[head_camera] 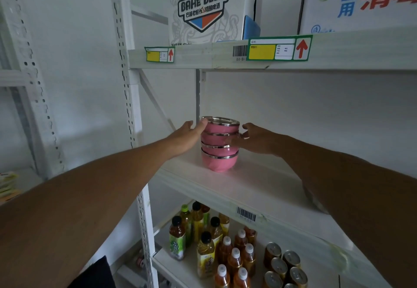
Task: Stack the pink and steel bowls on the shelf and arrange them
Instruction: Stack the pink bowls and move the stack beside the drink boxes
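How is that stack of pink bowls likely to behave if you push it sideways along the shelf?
The stack of pink bowls stands tall on one narrow rounded base, so it may tip. Its steel rims look smooth, so upper bowls could slide. Both hands flank it.

The bowls [220,144] stand nested in one stack on the middle shelf [255,186], near its left end. The left hand [188,135] lies at the stack's 9 o'clock, touching it; the right hand [257,137] lies at its 3 o'clock, against it. On the shelf above, a beer carton [203,5] sits at 12 o'clock, another carton [361,1] at 1. On the shelf below, bottles [216,242] stand at 6 o'clock, cans [284,267] to their right.
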`<action>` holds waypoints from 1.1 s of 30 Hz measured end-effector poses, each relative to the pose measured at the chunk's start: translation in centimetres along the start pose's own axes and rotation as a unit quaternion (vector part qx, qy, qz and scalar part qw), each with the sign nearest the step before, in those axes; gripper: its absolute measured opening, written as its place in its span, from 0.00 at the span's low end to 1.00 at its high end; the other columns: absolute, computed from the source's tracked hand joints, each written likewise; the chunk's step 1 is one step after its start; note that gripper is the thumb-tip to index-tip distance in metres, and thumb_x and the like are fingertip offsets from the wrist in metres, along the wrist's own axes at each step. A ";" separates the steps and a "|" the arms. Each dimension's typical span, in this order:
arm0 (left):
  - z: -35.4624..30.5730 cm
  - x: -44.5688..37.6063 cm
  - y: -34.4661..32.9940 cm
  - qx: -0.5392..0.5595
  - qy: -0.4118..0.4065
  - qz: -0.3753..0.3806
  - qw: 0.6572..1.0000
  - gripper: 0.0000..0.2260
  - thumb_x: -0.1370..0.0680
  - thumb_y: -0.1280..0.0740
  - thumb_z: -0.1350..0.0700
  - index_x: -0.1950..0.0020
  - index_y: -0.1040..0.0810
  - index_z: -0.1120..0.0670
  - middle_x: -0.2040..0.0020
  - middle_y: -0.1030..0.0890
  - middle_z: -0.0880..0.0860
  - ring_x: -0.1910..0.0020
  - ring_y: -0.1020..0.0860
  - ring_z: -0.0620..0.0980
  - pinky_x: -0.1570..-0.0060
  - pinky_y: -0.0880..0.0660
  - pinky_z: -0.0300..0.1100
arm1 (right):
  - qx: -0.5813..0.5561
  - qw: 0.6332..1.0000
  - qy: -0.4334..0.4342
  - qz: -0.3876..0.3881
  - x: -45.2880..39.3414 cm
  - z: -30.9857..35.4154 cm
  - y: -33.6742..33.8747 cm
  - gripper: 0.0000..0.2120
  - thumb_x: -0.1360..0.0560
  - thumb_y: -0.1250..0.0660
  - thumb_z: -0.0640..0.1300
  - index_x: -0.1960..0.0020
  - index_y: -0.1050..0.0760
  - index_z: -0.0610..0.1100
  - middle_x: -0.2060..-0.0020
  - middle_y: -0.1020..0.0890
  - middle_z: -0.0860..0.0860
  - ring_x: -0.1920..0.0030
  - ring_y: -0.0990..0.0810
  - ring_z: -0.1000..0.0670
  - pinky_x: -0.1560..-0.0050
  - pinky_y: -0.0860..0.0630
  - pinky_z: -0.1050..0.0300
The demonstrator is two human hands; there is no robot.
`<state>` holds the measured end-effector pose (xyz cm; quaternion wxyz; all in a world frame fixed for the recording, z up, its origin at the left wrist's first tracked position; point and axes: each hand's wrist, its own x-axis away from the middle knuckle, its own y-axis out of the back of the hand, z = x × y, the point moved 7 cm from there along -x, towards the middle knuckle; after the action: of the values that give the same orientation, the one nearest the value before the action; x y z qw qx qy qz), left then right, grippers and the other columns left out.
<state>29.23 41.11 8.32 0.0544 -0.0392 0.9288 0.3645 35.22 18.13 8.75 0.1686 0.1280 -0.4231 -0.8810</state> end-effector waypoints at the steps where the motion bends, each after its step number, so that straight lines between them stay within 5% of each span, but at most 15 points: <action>1: 0.7 0.1 0.4 -0.017 0.007 0.002 1.000 0.50 0.23 0.53 0.18 0.10 0.47 0.50 0.11 0.40 0.51 0.13 0.40 0.54 0.17 0.42 0.54 | 0.012 1.000 -0.003 0.004 0.2 -0.2 0.0 0.63 0.37 0.32 0.79 0.16 0.48 0.42 0.21 0.32 0.46 0.26 0.30 0.44 0.39 0.32 0.52; 4: 2.5 1.2 1.0 -0.081 0.010 0.031 0.996 0.55 0.27 0.52 0.15 0.10 0.49 0.48 0.11 0.41 0.51 0.13 0.40 0.53 0.18 0.42 0.54 | 0.053 0.999 -0.005 -0.009 1.4 -0.4 0.0 0.53 0.28 0.32 0.73 0.17 0.45 0.41 0.21 0.33 0.46 0.28 0.29 0.46 0.41 0.33 0.55; 6: 3.3 2.1 0.8 -0.143 -0.008 0.057 0.988 0.58 0.30 0.51 0.13 0.10 0.51 0.49 0.11 0.42 0.51 0.13 0.40 0.52 0.16 0.42 0.54 | 0.059 0.998 0.006 -0.013 2.5 0.0 -0.3 0.45 0.25 0.30 0.69 0.21 0.37 0.41 0.29 0.25 0.47 0.42 0.22 0.58 0.50 0.29 0.68; 8: 4.0 2.6 0.6 -0.181 -0.017 0.071 0.981 0.57 0.29 0.49 0.14 0.10 0.51 0.49 0.10 0.44 0.51 0.13 0.41 0.51 0.16 0.41 0.54 | 0.049 0.999 0.017 -0.006 3.6 0.3 -0.8 0.28 0.24 0.28 0.63 0.31 0.27 0.49 0.47 0.21 0.58 0.60 0.22 0.73 0.65 0.32 0.80; 11: 4.7 3.7 -0.5 -0.162 -0.036 0.078 0.983 0.52 0.25 0.45 0.17 0.10 0.49 0.48 0.11 0.40 0.50 0.16 0.36 0.50 0.23 0.36 0.47 | 0.058 0.998 0.011 0.001 5.7 1.0 -1.8 0.14 0.23 0.28 0.61 0.44 0.30 0.62 0.52 0.28 0.66 0.60 0.26 0.81 0.64 0.32 0.82; 13: 5.2 4.5 -1.5 -0.139 -0.050 0.088 0.985 0.55 0.28 0.46 0.15 0.10 0.47 0.47 0.12 0.38 0.49 0.18 0.33 0.50 0.28 0.36 0.44 | 0.076 0.997 -0.020 0.018 6.6 0.0 -3.1 0.31 0.25 0.29 0.66 0.27 0.32 0.56 0.37 0.25 0.57 0.40 0.23 0.67 0.48 0.29 0.75; 15: 5.9 5.1 -2.4 -0.133 -0.045 0.091 0.986 0.62 0.35 0.48 0.10 0.10 0.48 0.48 0.12 0.40 0.49 0.16 0.35 0.52 0.23 0.36 0.48 | 0.102 0.993 -0.056 0.023 7.4 -0.5 -4.2 0.52 0.29 0.30 0.72 0.17 0.44 0.44 0.21 0.33 0.48 0.25 0.30 0.47 0.31 0.31 0.56; 19: 7.1 6.3 -3.8 -0.142 -0.018 0.099 0.985 0.69 0.41 0.50 0.08 0.10 0.49 0.49 0.10 0.43 0.49 0.14 0.39 0.53 0.18 0.38 0.55 | 0.104 0.992 -0.062 0.038 8.8 -1.0 -5.6 0.65 0.40 0.34 0.79 0.16 0.49 0.42 0.18 0.39 0.45 0.21 0.35 0.44 0.24 0.35 0.46; 28: 4.6 7.8 -1.9 -0.198 -0.003 0.067 0.978 0.67 0.38 0.49 0.08 0.10 0.50 0.50 0.10 0.44 0.50 0.14 0.39 0.51 0.17 0.40 0.51 | 0.115 0.993 -0.015 0.023 7.4 -2.5 -4.0 0.58 0.32 0.30 0.75 0.16 0.47 0.42 0.18 0.38 0.45 0.22 0.34 0.44 0.26 0.34 0.48; 33: 3.3 8.1 -2.3 -0.232 0.010 0.063 0.971 0.60 0.32 0.46 0.12 0.10 0.50 0.47 0.10 0.45 0.49 0.13 0.41 0.50 0.15 0.42 0.55 | 0.098 0.995 0.013 0.025 6.4 -3.3 -3.9 0.49 0.27 0.27 0.67 0.18 0.41 0.41 0.22 0.32 0.43 0.26 0.29 0.44 0.38 0.31 0.58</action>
<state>21.74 41.41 3.32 0.0116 0.0039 0.8198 0.5725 29.85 15.50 3.10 0.1822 0.1447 -0.5087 -0.8289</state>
